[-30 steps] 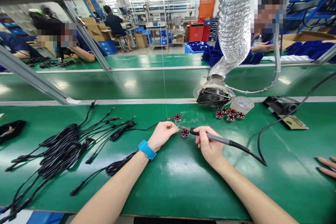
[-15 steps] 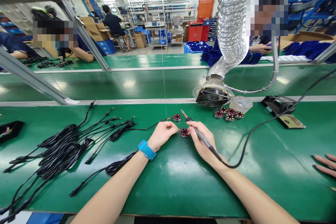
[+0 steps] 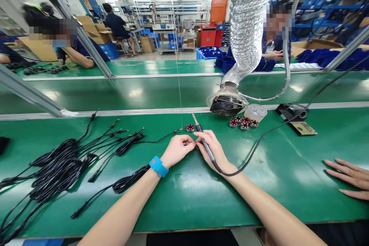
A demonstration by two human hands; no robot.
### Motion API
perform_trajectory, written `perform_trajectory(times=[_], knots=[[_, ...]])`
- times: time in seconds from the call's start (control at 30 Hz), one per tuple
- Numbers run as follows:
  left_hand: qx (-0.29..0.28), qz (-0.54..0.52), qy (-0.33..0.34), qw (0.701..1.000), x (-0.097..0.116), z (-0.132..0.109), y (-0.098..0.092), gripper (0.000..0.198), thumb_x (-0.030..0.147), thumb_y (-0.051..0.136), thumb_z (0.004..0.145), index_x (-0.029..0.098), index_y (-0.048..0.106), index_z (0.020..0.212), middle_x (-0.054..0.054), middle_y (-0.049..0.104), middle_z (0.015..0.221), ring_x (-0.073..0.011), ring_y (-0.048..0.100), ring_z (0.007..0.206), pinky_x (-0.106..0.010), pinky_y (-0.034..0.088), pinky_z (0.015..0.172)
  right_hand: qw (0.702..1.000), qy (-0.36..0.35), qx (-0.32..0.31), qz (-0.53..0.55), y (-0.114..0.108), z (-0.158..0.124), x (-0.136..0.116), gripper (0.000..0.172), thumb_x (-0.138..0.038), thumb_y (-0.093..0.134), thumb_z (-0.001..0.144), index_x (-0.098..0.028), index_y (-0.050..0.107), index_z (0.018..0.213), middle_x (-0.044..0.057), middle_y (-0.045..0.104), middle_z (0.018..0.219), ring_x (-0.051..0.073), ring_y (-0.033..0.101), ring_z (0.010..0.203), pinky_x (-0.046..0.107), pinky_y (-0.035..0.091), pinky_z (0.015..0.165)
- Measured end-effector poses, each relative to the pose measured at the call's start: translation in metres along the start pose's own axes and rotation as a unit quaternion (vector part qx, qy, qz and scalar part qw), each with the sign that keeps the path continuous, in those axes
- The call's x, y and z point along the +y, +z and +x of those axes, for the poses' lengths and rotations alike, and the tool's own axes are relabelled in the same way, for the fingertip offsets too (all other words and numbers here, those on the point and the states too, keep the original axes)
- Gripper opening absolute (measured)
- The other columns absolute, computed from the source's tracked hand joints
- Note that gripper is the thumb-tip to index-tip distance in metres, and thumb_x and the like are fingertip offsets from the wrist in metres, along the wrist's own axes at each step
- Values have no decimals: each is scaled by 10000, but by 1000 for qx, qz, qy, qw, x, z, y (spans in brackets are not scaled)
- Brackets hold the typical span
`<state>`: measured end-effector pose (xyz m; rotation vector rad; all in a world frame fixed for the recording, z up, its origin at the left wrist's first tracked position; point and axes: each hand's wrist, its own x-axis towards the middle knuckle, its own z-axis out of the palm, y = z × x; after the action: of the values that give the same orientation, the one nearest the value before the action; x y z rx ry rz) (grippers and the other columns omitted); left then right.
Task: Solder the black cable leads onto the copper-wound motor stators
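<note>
The right hand grips a soldering iron, whose bare tip points at the worktop's far edge. The left hand has its thumb and fingertips pinched closed, meeting the right fingertips; what lies between them is too hidden to tell. A round red-and-black part lies just beyond both hands, on the far-edge side, with a thin black cable reaching it from the left. A coiled cable runs under the left wrist, and a bundle of black cables spreads over the worktop's left part. Towards the far edge, right of the hands, similar round parts cluster beside a translucent container, below a fan. Another person's hand rests with fingers apart near the right end. The blue wristband bears a reddish mark, and a badge hangs on a person across the worktop; both are too small to read.
</note>
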<state>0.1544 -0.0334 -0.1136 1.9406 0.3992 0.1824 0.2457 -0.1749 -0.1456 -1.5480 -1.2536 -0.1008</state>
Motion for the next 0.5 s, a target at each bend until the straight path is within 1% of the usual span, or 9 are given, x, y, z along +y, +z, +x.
perform_trajectory(times=[0.13,0.23,0.4,0.5], knots=[[-10,-5,-1,1000,1,-1,-2,268,396,599,747,138,665,714,-36,668,735,-164,579,720,-257,445,714,1000,-15,-1,-22,0,0,1,325,-118,434,945,-224,528,1237,60,490,1045,108,591,884,252,514,849],[-14,-23,-17,1000,5,-2,-3,273,406,619,737,138,667,720,-39,667,732,-154,572,695,-245,438,671,999,-16,4,-29,0,0,0,320,-127,436,943,-222,523,1235,66,491,1044,113,593,873,253,518,836],[-7,-56,-57,997,10,-3,-2,277,407,638,721,133,657,691,-10,595,611,-109,488,573,-214,376,549,999,-18,10,-34,0,-1,-1,321,-120,448,934,-222,520,1229,62,493,1032,107,598,849,239,520,827],[2,-76,-77,994,10,-3,0,268,399,640,706,133,653,680,5,568,580,-89,441,531,-207,341,515,999,-20,12,-37,0,-1,-3,311,-124,449,939,-227,522,1223,61,498,1037,103,609,837,239,525,824]])
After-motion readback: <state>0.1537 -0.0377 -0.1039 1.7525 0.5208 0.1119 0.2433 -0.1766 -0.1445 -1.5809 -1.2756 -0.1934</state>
